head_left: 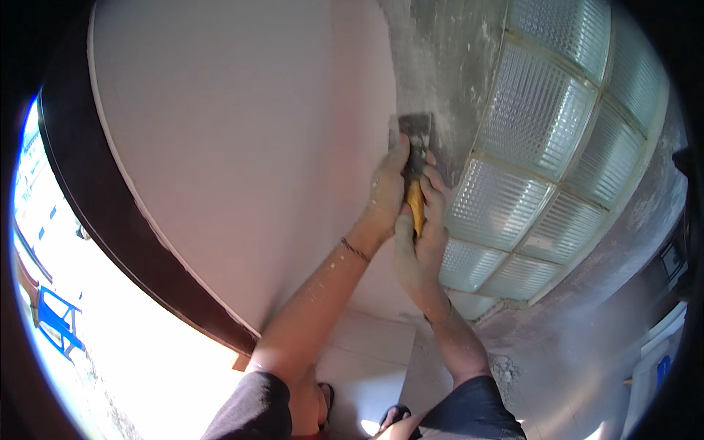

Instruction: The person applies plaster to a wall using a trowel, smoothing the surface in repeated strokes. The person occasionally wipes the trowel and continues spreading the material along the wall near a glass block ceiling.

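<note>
Mostly, the wall (242,132) was pale on the left and grey on the right, beside at least 8 glass blocks (539,106). 2 hands gripped 1 scraper (416,198) at the colour seam: the right hand (425,246) its handle, the left hand (385,194) its blade end. Far left stood 1 blue stool (59,323); near right, 1 rubble heap (505,372).

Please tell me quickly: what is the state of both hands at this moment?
Left hand: touching the scraper; whether fully closed cannot be told.
Right hand: closed, holding the scraper by its yellow handle.
</note>
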`<action>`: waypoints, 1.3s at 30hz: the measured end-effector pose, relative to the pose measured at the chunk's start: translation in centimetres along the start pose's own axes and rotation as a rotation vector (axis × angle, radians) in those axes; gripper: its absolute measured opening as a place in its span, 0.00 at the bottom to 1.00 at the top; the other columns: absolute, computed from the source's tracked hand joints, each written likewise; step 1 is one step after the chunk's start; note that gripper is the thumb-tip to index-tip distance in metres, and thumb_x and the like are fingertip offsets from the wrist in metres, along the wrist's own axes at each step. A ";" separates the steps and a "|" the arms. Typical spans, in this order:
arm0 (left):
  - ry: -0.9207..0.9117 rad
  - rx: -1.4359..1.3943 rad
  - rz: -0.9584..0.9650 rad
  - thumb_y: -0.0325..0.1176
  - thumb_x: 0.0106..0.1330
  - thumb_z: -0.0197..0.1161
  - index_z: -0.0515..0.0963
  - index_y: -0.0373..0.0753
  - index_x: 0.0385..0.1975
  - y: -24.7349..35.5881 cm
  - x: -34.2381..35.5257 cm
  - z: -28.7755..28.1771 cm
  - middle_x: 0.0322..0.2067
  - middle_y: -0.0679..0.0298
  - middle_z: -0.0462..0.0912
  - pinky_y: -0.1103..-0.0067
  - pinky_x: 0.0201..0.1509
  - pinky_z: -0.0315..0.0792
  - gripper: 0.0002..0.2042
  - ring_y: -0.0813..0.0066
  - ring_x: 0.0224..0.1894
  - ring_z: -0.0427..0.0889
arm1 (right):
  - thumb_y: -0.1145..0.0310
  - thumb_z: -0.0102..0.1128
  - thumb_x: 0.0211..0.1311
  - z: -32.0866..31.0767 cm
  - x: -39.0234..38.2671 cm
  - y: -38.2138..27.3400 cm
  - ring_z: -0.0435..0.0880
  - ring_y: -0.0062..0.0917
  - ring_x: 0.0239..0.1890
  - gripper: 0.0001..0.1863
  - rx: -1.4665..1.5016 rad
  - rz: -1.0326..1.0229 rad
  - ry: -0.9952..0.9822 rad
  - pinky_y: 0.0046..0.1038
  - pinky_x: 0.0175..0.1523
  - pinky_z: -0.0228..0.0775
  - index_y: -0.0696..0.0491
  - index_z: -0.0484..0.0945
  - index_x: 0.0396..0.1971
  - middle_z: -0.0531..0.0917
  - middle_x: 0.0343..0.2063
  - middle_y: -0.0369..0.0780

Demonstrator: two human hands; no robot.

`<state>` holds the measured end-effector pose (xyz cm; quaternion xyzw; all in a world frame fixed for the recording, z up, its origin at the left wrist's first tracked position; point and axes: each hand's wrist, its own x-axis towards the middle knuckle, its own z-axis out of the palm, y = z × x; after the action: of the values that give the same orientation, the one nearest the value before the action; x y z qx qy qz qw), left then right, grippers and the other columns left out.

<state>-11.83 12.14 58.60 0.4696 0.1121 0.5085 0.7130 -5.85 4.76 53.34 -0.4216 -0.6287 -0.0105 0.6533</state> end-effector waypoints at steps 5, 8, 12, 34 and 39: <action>0.048 0.094 0.051 0.53 0.77 0.42 0.73 0.40 0.33 0.2 -0.7 -0.7 0.20 0.63 0.79 0.81 0.26 0.74 0.22 0.77 0.20 0.76 | 0.82 0.47 0.64 0.8 -0.4 -0.1 0.76 0.41 0.59 0.25 0.062 0.048 -0.055 0.34 0.61 0.68 0.63 0.60 0.61 0.69 0.61 0.54; 0.053 0.151 0.080 0.52 0.76 0.44 0.73 0.40 0.33 0.3 -0.5 -0.9 0.19 0.64 0.78 0.82 0.26 0.74 0.21 0.78 0.21 0.76 | 0.81 0.46 0.63 1.0 -0.4 0.0 0.78 0.43 0.57 0.25 0.137 0.192 -0.086 0.35 0.60 0.70 0.63 0.60 0.62 0.71 0.60 0.55; -0.006 0.151 0.095 0.53 0.76 0.44 0.73 0.40 0.31 0.3 -0.2 -1.1 0.18 0.65 0.77 0.82 0.26 0.74 0.22 0.80 0.21 0.76 | 0.79 0.46 0.63 1.1 -0.4 -0.2 0.80 0.46 0.53 0.26 0.098 0.211 -0.105 0.36 0.58 0.71 0.63 0.60 0.62 0.76 0.54 0.57; 0.052 0.189 0.135 0.54 0.75 0.46 0.76 0.38 0.29 0.8 1.1 -0.6 0.19 0.63 0.79 0.82 0.29 0.73 0.24 0.78 0.19 0.76 | 0.75 0.53 0.62 1.5 1.1 0.2 0.86 0.43 0.30 0.28 -0.069 -0.023 -0.006 0.34 0.35 0.78 0.61 0.59 0.62 0.83 0.31 0.53; 0.045 0.326 0.250 0.53 0.75 0.46 0.76 0.38 0.30 0.8 1.5 -0.8 0.19 0.62 0.80 0.82 0.28 0.73 0.24 0.77 0.20 0.76 | 0.76 0.52 0.62 1.7 1.4 0.1 0.86 0.43 0.31 0.27 -0.046 -0.138 0.068 0.33 0.35 0.78 0.62 0.60 0.61 0.83 0.33 0.54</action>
<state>-12.13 13.89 59.26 0.5775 0.1499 0.5785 0.5562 -6.84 6.54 54.20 -0.3914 -0.6333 -0.0842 0.6623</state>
